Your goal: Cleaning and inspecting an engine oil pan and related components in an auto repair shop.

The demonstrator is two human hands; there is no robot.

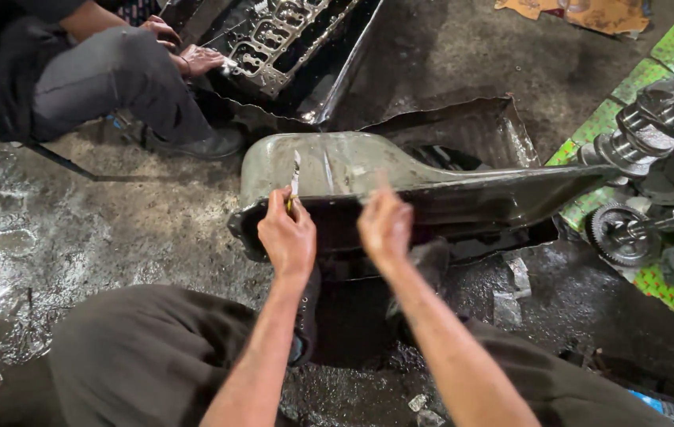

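My left hand (288, 237) pinches a thin blade (295, 175) upright against the oil pan (337, 168) just beyond my fingertips; my right hand (385, 225), blurred, seems loosely curled on its rim; heavy, stiff, probably greasy, best gripped by the rim.

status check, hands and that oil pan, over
Left hand grips a thin blade against the oil pan. Right hand on the pan's rim, blurred. Another person works beyond, apart.
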